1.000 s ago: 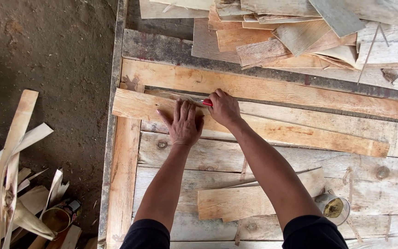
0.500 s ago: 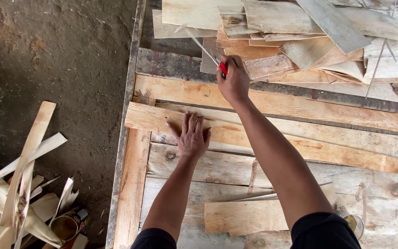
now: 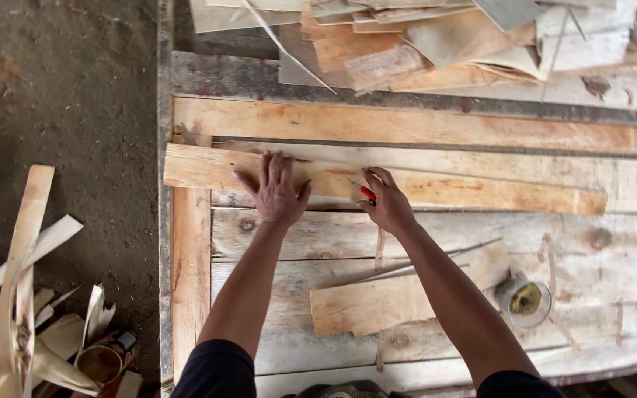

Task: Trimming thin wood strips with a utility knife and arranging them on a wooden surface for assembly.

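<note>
A long thin wooden slat [image 3: 481,193] lies across a plank workbench [image 3: 436,236]. My left hand [image 3: 276,190] presses flat on the slat near its left end, fingers spread. My right hand [image 3: 386,202] is closed around a small red-handled cutter [image 3: 366,192], resting at the slat's near edge just right of my left hand. A thin pale sliver [image 3: 289,50] lies at the far side of the bench, on the board pile's edge.
A heap of thin boards [image 3: 466,40] covers the far side of the bench. A short board piece [image 3: 399,295] and a small open tin [image 3: 525,302] sit near me. Scrap strips [image 3: 27,295] and a can [image 3: 105,357] lie on the dirt floor at left.
My right hand reached with the cutter to the far board pile, where a thin sliver swung off, then came back down to the slat's near edge. My left hand stayed pressed on the slat.
</note>
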